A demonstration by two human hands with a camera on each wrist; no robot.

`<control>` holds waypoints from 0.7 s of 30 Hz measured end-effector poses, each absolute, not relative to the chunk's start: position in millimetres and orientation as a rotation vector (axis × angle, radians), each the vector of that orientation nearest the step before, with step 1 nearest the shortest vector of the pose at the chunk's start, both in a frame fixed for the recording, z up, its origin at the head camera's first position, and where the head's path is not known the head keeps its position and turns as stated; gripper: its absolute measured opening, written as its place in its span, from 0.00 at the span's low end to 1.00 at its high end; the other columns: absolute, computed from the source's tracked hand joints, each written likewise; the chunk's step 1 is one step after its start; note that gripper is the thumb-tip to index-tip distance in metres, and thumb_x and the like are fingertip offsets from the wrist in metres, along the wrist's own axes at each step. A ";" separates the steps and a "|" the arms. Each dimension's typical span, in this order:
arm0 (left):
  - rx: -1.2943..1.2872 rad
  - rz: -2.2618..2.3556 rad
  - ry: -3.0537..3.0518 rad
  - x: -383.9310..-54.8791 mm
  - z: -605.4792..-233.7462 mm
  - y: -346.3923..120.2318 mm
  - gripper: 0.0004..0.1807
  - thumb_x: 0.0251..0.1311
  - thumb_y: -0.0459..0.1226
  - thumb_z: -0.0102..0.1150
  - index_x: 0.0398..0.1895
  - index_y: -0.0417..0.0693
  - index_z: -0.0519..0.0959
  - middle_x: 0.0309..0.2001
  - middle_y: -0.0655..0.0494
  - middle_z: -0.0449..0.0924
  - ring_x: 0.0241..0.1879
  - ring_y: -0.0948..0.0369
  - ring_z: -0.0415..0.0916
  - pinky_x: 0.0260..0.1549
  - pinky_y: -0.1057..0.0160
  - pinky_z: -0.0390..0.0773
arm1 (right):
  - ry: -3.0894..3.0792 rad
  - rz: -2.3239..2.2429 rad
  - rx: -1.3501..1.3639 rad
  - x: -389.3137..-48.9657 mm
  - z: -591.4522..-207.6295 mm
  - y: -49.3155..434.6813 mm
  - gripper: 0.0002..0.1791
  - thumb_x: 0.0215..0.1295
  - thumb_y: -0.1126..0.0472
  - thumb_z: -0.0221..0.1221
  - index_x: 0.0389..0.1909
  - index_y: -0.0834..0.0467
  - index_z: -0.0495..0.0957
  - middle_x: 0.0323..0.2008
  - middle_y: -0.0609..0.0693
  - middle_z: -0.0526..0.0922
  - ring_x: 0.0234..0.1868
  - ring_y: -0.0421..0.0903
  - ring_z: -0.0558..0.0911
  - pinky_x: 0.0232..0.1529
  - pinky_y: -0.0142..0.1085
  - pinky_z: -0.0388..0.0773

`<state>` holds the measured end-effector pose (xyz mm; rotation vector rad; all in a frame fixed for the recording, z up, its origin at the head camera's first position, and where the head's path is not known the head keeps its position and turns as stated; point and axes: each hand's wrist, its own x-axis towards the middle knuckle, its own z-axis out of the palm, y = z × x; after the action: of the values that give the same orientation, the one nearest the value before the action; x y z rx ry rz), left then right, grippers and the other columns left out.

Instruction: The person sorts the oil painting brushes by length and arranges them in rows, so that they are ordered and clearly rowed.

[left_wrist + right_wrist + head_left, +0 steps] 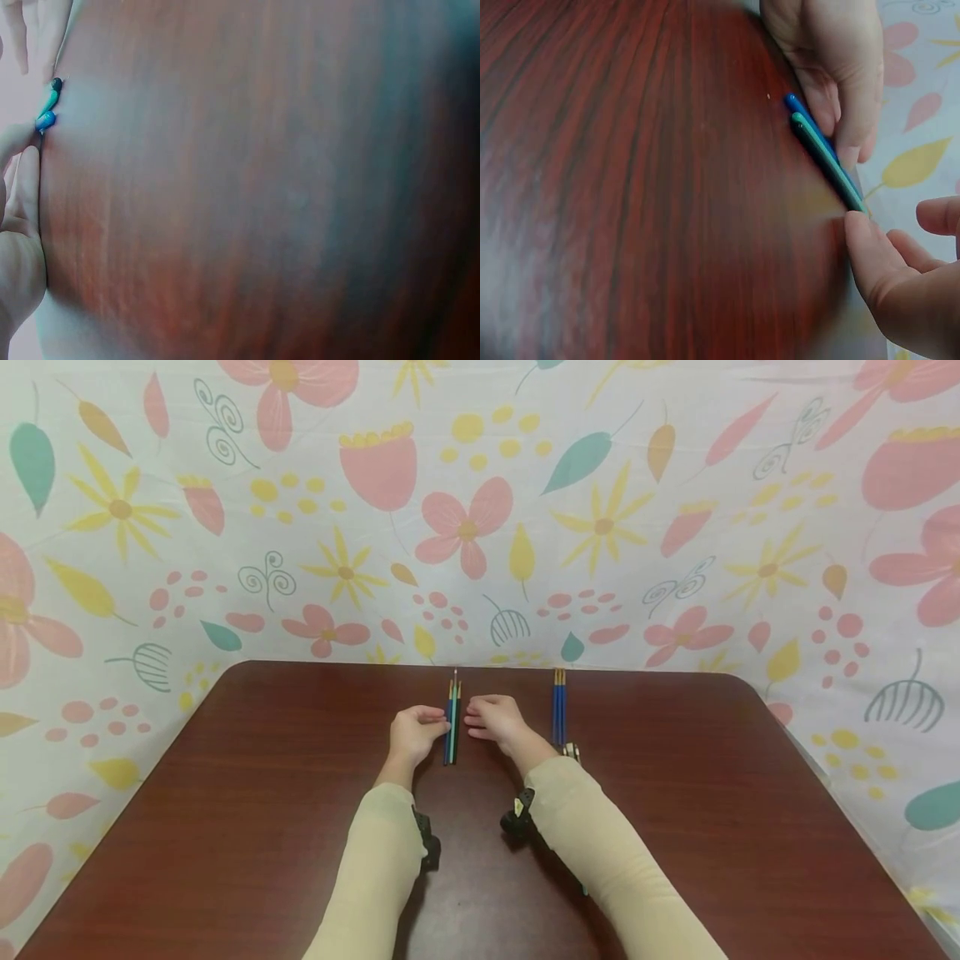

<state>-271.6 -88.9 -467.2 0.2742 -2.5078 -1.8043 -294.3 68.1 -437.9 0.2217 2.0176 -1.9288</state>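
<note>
Three slim paintbrushes lie side by side near the table's far edge: a blue paintbrush [447, 745] on the left, a light green paintbrush [453, 735] in the middle and a dark paintbrush [457, 727] on the right. My left hand [415, 735] touches the blue one from the left with thumb and fingers fairly straight. On the other side, my right hand [495, 720] hovers slightly apart, its fingers loosely bent and holding nothing. The right wrist view shows the rounded handle ends of the blue paintbrush [793, 101] and the light green paintbrush [799, 118] close together.
Several blue paintbrushes [559, 706] lie in a neat row farther right on the brown table [247, 827]. A teal tip [585, 889] peeks out beside my right sleeve; the rest is hidden. A floral cloth [465, 527] hangs behind the far edge.
</note>
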 end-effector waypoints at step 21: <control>0.262 -1.791 -2.525 -272.1 -467.3 -90.5 0.11 0.53 0.37 0.68 0.39 0.44 0.83 0.40 0.50 0.86 0.44 0.56 0.82 0.48 0.55 0.78 | 1.973 -2.002 0.330 -306.4 -443.8 53.2 0.21 0.72 0.61 0.48 0.62 0.66 0.68 0.55 0.63 0.77 0.53 0.53 0.81 0.47 0.40 0.81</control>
<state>-272.1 -90.5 -467.3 0.2620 -2.5246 -1.7915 -306.4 53.2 -443.8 0.3297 1.9732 -2.0019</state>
